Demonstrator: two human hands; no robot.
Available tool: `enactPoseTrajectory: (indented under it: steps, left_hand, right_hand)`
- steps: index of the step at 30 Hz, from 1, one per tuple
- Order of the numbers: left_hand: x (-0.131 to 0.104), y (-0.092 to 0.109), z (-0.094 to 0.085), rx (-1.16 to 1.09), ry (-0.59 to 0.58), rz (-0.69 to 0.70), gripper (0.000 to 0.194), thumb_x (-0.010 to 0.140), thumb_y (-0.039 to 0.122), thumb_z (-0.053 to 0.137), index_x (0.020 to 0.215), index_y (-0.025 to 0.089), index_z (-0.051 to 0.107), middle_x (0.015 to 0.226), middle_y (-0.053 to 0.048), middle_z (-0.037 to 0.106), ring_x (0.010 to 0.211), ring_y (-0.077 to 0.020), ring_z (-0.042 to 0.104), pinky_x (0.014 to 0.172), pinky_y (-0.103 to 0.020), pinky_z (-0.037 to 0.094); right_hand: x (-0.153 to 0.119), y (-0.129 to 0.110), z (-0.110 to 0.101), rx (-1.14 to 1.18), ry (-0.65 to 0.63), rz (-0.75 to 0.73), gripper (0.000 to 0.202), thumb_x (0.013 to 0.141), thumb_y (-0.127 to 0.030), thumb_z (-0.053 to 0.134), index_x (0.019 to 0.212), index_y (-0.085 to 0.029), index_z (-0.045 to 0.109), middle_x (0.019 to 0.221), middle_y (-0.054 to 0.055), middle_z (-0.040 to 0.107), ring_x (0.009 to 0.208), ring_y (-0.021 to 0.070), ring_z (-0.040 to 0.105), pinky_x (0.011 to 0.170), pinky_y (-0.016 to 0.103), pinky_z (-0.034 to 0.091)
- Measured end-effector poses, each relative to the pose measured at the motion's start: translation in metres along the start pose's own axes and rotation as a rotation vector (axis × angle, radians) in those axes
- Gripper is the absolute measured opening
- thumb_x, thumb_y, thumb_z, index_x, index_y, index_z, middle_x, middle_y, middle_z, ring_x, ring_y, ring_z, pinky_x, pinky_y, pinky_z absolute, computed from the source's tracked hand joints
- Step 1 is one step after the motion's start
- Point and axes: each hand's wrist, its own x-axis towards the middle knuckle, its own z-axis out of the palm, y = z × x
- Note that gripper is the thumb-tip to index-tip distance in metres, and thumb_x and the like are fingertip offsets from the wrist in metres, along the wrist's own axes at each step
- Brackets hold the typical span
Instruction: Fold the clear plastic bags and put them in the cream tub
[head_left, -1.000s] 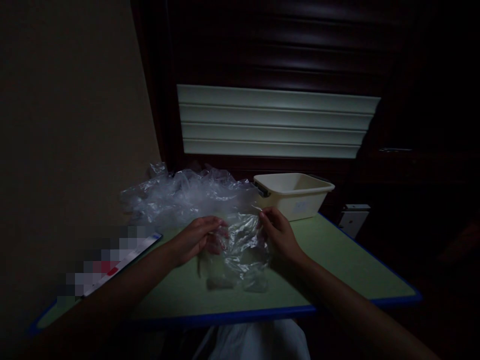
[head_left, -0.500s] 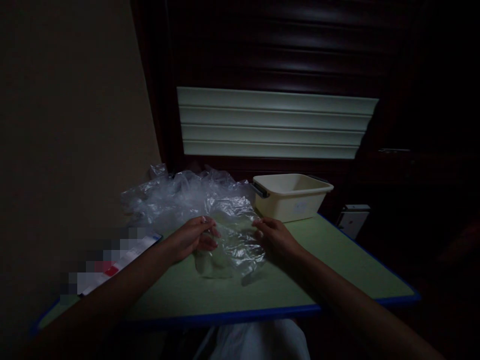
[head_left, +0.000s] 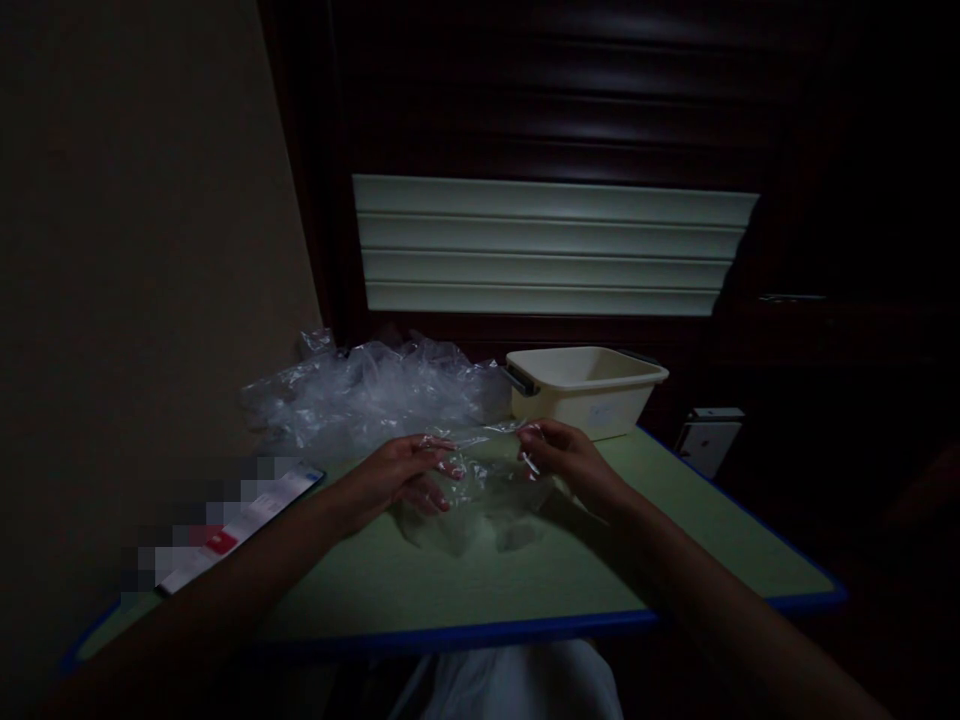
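Between my two hands a clear plastic bag (head_left: 480, 485) is stretched a little above the green tabletop (head_left: 450, 590). My left hand (head_left: 409, 475) pinches its left side, thumb and fingers closed on the film. On the right, my right hand (head_left: 566, 460) grips the upper right edge of the bag between thumb and fingers. The bag's lower part hangs loose and see-through, its outline hard to make out in the dim light. Just behind my hands lies a heap of crumpled clear plastic bags (head_left: 375, 395).
A cream plastic bin (head_left: 577, 405) with dark handles stands at the back right of the table. A flat printed item (head_left: 247, 520), partly blurred out, lies at the left edge. Beyond the right edge is a light tablet-like object (head_left: 706, 445). A wall (head_left: 150, 250) borders the left.
My right hand has moved slightly right and up, and my left hand slightly right. The bag's upper edge is now drawn taut between them, where it hung crumpled before.
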Motion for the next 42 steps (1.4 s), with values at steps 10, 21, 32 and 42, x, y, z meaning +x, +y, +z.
enactPoseTrajectory:
  steps: [10,21,32,42]
  left_hand:
    - [-0.01,0.013,0.003,-0.068,-0.12,-0.002,0.062,0.07,0.03,0.078,0.123,0.019,0.049,0.081,-0.005,0.072,0.054,-0.0184,0.067,0.05,-0.026,0.053]
    - [0.012,-0.017,-0.019,0.165,0.117,-0.23,0.025,0.095,0.029,0.057,0.115,0.014,0.055,0.105,-0.007,0.061,0.083,-0.0187,0.063,0.07,-0.035,0.055]
    - [0.009,-0.02,-0.025,0.826,0.273,0.032,0.041,0.09,0.033,0.061,0.125,0.016,0.048,0.094,-0.005,0.06,0.075,-0.0189,0.062,0.069,-0.036,0.053]
    - [0.006,-0.036,-0.013,1.305,-0.035,0.518,0.031,0.089,0.033,0.056,0.115,0.018,0.059,0.126,-0.012,0.055,0.116,-0.0271,0.051,0.099,-0.04,0.04]
  right_hand:
    - [-0.007,-0.017,-0.012,-0.058,0.03,-0.024,0.037,0.078,-0.048,0.066,0.1,-0.019,0.064,0.072,0.001,0.065,0.049,0.0108,0.057,0.04,0.02,0.043]
    - [0.001,0.016,-0.017,-0.651,-0.029,0.119,0.025,0.092,-0.03,0.057,0.112,-0.015,0.058,0.104,0.006,0.062,0.082,0.0171,0.063,0.07,0.035,0.055]
    - [-0.006,0.009,-0.014,-1.106,0.024,-0.006,0.032,0.082,-0.037,0.067,0.106,-0.017,0.062,0.094,0.008,0.066,0.078,0.0204,0.063,0.069,0.034,0.048]
    - [-0.007,0.006,-0.014,-1.162,0.117,-0.07,0.028,0.085,-0.032,0.06,0.105,-0.013,0.062,0.099,0.014,0.063,0.079,0.0233,0.062,0.065,0.031,0.043]
